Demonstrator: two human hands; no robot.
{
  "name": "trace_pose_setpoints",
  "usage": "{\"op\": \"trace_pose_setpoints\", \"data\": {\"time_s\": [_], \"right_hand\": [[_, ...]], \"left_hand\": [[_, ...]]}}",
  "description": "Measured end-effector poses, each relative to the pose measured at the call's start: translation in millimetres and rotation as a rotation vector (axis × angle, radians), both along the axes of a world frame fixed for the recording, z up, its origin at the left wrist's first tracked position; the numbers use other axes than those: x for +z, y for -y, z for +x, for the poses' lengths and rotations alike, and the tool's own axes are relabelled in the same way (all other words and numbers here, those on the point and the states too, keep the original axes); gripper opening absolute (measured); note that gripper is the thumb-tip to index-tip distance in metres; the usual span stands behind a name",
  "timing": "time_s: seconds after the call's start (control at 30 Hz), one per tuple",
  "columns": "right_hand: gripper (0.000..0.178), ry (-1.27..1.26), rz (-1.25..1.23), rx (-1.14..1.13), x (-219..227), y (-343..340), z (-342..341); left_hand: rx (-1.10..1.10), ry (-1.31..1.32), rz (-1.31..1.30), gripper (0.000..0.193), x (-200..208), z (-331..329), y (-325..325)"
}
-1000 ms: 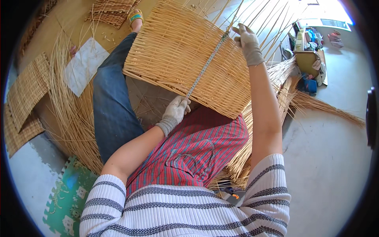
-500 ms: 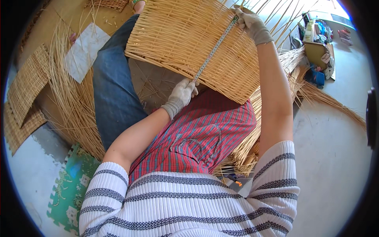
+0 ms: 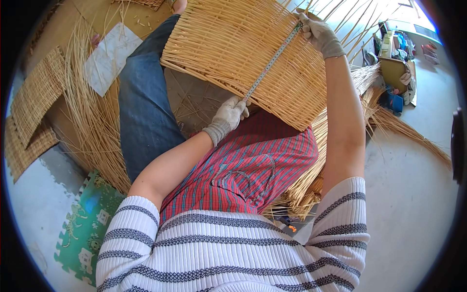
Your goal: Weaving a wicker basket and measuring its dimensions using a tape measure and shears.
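Panel (image 3: pixel 243 53) over apron's (image 3: pixel 243 165) far edge, spanned by tape.
R hand (image 3: pixel 322 38), spread a sec ago, now has fingers closed on tape (image 3: pixel 272 63) at far side; L hand (image 3: pixel 228 115) pinches it at near edge, so both ends look held.

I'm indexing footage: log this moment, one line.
gloved left hand: pinching measuring tape, near end | gloved right hand: at far end | tape: across wicker panel

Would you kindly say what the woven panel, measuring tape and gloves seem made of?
Woven panel: probably willow or similar cane, slightly glossy, judging by its interlaced tan rods. Measuring tape: flat, pale, marked strip; metal or plastic, unclear which. Gloves: apparently knitted fabric, matt, with ribbed-looking cuffs.
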State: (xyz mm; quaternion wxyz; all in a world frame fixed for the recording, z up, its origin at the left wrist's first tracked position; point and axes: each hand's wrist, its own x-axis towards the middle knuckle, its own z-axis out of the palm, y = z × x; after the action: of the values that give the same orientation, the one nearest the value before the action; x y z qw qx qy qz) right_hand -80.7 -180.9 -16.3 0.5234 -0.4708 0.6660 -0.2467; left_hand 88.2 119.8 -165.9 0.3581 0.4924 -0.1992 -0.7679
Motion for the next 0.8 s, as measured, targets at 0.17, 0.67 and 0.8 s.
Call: {"op": "trace_pose_setpoints", "data": {"time_s": [0.17,0.67,0.8], "right_hand": [[0.032,-0.034,0.011,-0.048,5.9,0.2,3.0],[0.029,-0.19,-0.25,-0.181,4.6,-7.1,0.0],[0.032,-0.094,-0.738,-0.201,33.2,-4.3,-15.0]], "left_hand": [[-0.013,0.033,-0.016,0.024,6.2,2.2,2.2],[0.023,0.047,-0.054,0.026,-7.4,-6.3,-3.8],[0.006,0.06,-0.074,0.025,-8.7,-4.7,-4.4]]}}
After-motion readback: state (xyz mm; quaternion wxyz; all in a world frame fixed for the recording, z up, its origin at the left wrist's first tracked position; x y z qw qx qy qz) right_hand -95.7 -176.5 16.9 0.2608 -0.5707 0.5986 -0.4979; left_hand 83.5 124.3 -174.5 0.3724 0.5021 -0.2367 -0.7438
